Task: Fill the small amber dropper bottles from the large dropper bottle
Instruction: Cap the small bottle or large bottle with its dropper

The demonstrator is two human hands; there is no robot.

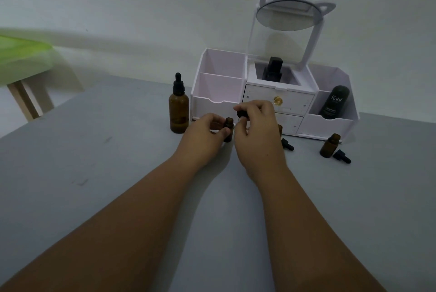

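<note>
The large amber dropper bottle (178,109) stands capped on the grey table, left of my hands. My left hand (204,137) grips a small amber bottle (228,126) standing on the table. My right hand (257,131) holds that bottle's black dropper cap (241,114) just above and right of its neck. A second small bottle (280,129) is mostly hidden behind my right hand, its dropper cap (287,144) lying beside it. A third small open bottle (329,145) stands at the right, with its cap (342,156) lying next to it.
A white organizer (247,100) with drawers and a round mirror (290,15) stands at the back of the table. It holds a black tube (333,102) and a black bottle (273,68). A green-topped table (21,55) stands far left.
</note>
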